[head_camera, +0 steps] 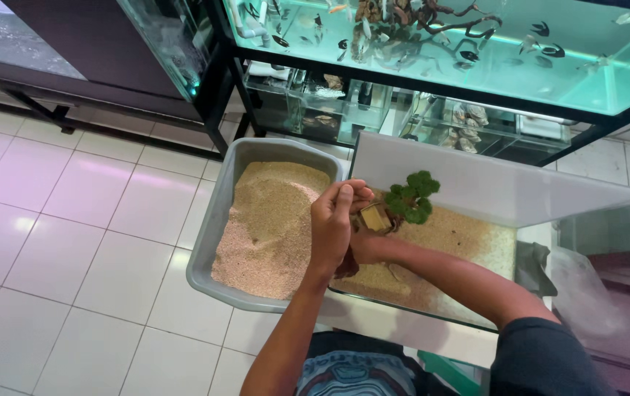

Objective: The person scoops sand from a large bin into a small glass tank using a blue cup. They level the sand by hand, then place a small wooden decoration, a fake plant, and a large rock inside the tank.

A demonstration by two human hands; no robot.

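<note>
- Left hand (332, 227) raised over the near-left corner of the glass tank (608, 220), fingers curled narrow, thumb and fingertips pinched near the top of the ornament; whether they actually grip it is hard to tell.
- Right hand (365, 248) mostly hidden behind the left hand, reaching into the tank from the right; grip cannot be told, seems to be at the base of the ornament.
- Small tree ornament (411, 198): green moss-like clumps on top, brownish wood/stone base just beside the left fingers, standing over the sand in the tank's left part.
- Tank sand (469, 235): pale beige layer across the tank floor, uneven near the front.
- Grey plastic tub (216, 220) on the floor, touching the tank's left side, filled with the same beige sand (271, 220), a dip in the middle.
- White tiled floor (73, 242) left of the tub.
- Large lit aquarium (476, 44) on a black metal stand at the top, with fish and driftwood; smaller tanks on the shelf below.
- Dark sleeve (542, 359) on the right arm, bottom right.
</note>
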